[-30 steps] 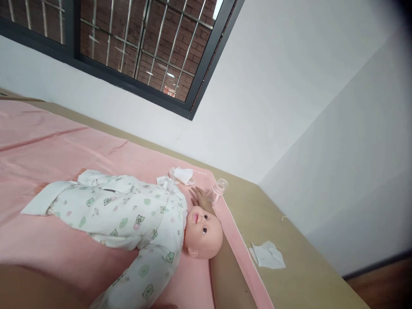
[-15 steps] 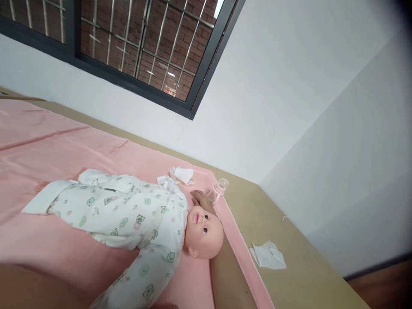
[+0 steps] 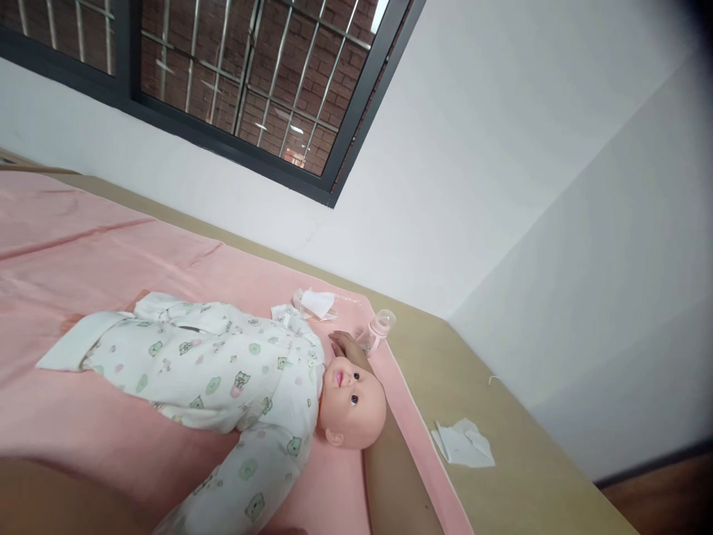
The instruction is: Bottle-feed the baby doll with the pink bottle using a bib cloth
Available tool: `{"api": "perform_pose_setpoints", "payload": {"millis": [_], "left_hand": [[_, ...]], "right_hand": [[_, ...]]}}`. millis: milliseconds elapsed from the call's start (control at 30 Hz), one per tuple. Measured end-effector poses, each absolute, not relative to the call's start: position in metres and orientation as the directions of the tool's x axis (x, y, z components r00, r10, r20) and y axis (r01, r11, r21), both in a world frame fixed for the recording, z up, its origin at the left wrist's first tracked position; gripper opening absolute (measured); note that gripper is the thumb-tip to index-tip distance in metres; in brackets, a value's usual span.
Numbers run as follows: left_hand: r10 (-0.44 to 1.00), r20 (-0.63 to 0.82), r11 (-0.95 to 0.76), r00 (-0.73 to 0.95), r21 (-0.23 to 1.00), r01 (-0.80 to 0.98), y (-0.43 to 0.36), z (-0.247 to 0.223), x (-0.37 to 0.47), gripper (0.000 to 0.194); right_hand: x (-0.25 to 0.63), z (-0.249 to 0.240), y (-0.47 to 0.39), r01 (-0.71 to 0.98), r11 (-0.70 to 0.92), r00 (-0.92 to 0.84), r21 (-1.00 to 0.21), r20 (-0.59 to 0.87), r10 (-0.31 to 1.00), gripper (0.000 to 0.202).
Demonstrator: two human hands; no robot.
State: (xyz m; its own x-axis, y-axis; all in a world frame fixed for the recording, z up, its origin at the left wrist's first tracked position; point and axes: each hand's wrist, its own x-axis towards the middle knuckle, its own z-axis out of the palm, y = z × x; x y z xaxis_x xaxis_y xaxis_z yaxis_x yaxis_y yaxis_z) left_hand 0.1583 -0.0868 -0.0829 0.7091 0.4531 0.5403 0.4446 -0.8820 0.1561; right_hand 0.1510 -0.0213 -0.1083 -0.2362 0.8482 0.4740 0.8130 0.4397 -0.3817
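Observation:
A baby doll [image 3: 223, 371] in a white patterned outfit lies face up on a pink sheet, its head [image 3: 356, 405] towards the right. My right forearm passes beneath the doll's head. Beyond the head, my right hand [image 3: 350, 348] rests on the sheet with its fingers loosely stretched out, holding nothing that I can see. Close to those fingers lies a clear baby bottle [image 3: 379, 329] with a pale pink collar. At the lower left, blurred skin of my left arm [image 3: 61, 498] shows; the fingers of that hand cannot be made out.
A small packet with white tissue [image 3: 318, 303] lies by the doll's far sleeve. On the wooden surface [image 3: 518, 461] at the right is a folded white cloth or tissue [image 3: 463, 443]. A white wall and a barred window [image 3: 239, 74] stand behind.
The doll's head has shifted very slightly left. My right hand and the things around it stay in place.

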Motion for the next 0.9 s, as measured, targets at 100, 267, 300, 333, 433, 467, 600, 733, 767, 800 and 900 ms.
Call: {"api": "perform_pose_setpoints", "payload": {"millis": [100, 267, 300, 333, 433, 467, 600, 733, 767, 800, 900], "left_hand": [[0.449, 0.54, -0.885, 0.712, 0.157, 0.439, -0.084, -0.081, 0.154, 0.034], [0.452, 0.536, -0.884, 0.713, 0.165, 0.436, -0.089, -0.084, 0.151, 0.033], [0.454, 0.534, -0.884, 0.713, 0.169, 0.436, -0.09, -0.085, 0.151, 0.032], [0.457, 0.532, -0.883, 0.713, 0.173, 0.436, -0.09, -0.085, 0.151, 0.033], [0.463, 0.526, -0.881, 0.713, 0.187, 0.434, -0.086, -0.084, 0.153, 0.033], [0.464, 0.525, -0.881, 0.714, 0.192, 0.431, -0.085, -0.083, 0.154, 0.034], [0.468, 0.521, -0.881, 0.714, 0.213, 0.422, -0.085, -0.083, 0.154, 0.035], [0.477, 0.522, -0.878, 0.707, 0.242, 0.414, -0.088, -0.093, 0.136, 0.038], [0.481, 0.523, -0.876, 0.703, 0.251, 0.413, -0.088, -0.096, 0.128, 0.039], [0.486, 0.524, -0.873, 0.699, 0.26, 0.412, -0.088, -0.099, 0.12, 0.04], [0.501, 0.529, -0.865, 0.685, 0.289, 0.409, -0.088, -0.108, 0.097, 0.045]], "right_hand": [[0.149, -0.103, -0.015, 0.804, 0.451, -0.238, -0.387, 0.486, 0.841, 0.031], [0.148, -0.109, -0.028, 0.788, 0.464, -0.218, -0.405, 0.521, 0.825, 0.039], [0.148, -0.11, -0.029, 0.784, 0.464, -0.212, -0.412, 0.525, 0.824, 0.04], [0.148, -0.11, -0.03, 0.782, 0.461, -0.207, -0.419, 0.523, 0.827, 0.04], [0.148, -0.104, -0.023, 0.788, 0.438, -0.206, -0.434, 0.483, 0.851, 0.033], [0.147, -0.102, -0.021, 0.79, 0.431, -0.207, -0.436, 0.473, 0.856, 0.03], [0.147, -0.1, -0.02, 0.791, 0.424, -0.204, -0.44, 0.465, 0.862, 0.026], [0.143, -0.102, -0.025, 0.792, 0.423, -0.208, -0.441, 0.456, 0.865, 0.031], [0.142, -0.101, -0.025, 0.792, 0.423, -0.21, -0.44, 0.455, 0.865, 0.033], [0.141, -0.101, -0.025, 0.792, 0.424, -0.21, -0.439, 0.456, 0.865, 0.034], [0.14, -0.098, -0.03, 0.792, 0.424, -0.205, -0.438, 0.463, 0.862, 0.037]]}}
